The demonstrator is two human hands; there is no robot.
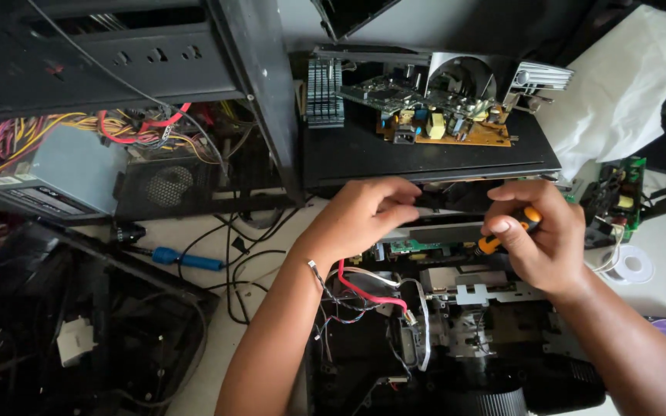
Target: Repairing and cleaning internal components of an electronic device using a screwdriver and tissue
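The right hand [537,243] has its fingers closed around an orange-and-black screwdriver [506,233], tip hidden below them. The left hand [364,216] curls its fingers on the opened device [456,308]. A slip could gouge the green board [418,246] just under the fingers.

An opened device chassis [456,323] lies on the bench [194,231] at the near centre, with a wire bundle [364,293] at its left side; the left hand [360,216] and the right hand [541,239] rest over its far edge, the right hand closed around a screwdriver [506,231]. Behind the chassis lies a flat panel [425,158], which carries a circuit board [441,123] with a heat sink [324,92] to the left of the board. An open computer case [117,115] stands at the far left, a second screwdriver [179,258] lies on the bench in front of it, and a small circuit board [618,192] and a tape roll [630,266] lie to the right of the chassis.
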